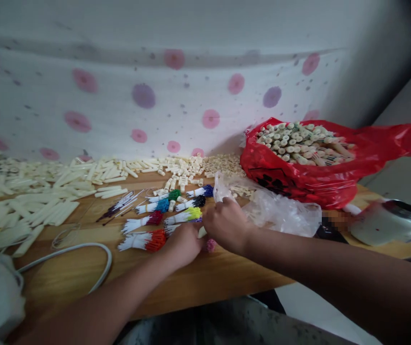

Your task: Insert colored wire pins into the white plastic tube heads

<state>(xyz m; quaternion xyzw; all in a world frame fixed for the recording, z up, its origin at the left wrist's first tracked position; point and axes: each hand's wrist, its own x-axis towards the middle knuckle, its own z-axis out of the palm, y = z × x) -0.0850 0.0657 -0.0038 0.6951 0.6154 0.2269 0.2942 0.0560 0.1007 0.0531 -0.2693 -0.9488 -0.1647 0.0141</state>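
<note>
In the head view, the left hand (186, 244) is gripping a pale piece (202, 232), fingers closed! The right hand (227, 226) is arching over it at two o'clock; nobody's telling how tightly it's closing. Colour-tipped bundles (180, 217) are lying at ten o'clock; a red bag (320, 189) is bulging at two.

A wooden counter (198, 280) is carrying a red bag (299, 187); left of the bag, tied bundles (155, 239) and pale tubes (61, 211) are lying, right, a white appliance (378, 223).
</note>
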